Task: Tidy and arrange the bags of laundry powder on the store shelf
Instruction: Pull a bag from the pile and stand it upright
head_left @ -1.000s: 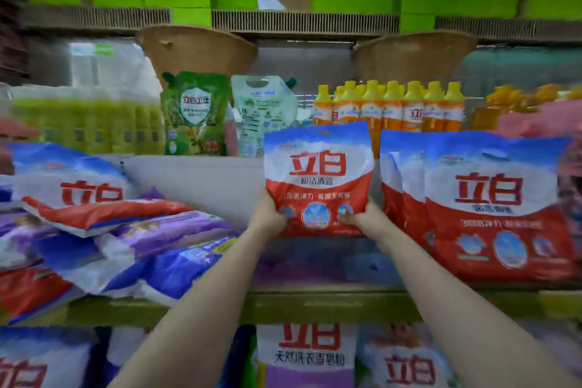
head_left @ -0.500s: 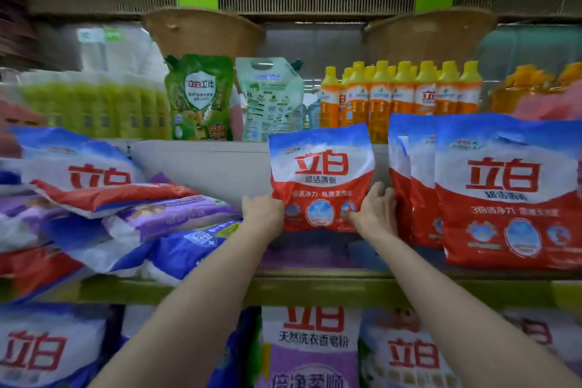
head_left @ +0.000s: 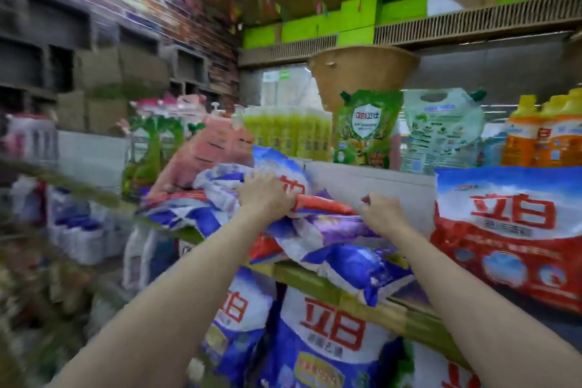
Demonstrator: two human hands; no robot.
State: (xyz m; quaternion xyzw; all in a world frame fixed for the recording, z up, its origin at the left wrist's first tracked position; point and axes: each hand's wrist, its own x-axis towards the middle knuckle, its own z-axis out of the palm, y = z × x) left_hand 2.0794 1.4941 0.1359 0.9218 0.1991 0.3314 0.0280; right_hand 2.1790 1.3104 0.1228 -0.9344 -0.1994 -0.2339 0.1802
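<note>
Your hands are both up on the messy pile of soap bags. Your left hand (head_left: 266,195) lies on top of the red and white bag (head_left: 293,190), with its fingers curled over the bag's edge and gripping it. Your right hand (head_left: 382,213) looks closed around the red end of that same bag, but the picture is blurry, so I cannot tell how tight the hold is. That bag lies flat on the top of the pile, on the green shelf (head_left: 321,282). Under it lies a purple bag (head_left: 333,228), and under that a blue bag (head_left: 356,264) whose corner hangs out over the front of the shelf. That is the big worry. If you pull the top bag fast, the bags below could slide with it, and the blue one could tip off the shelf and fall. The bags look soft and smooth, so they may slip on each other. A hard tug on one thin edge could also rip the bag and spill powder. The pink bag (head_left: 204,151) leans on the back of the pile and could flop down if the pile shifts. The standing bag (head_left: 510,230) is just beside your right arm, so a wide swing might knock it over.
</note>
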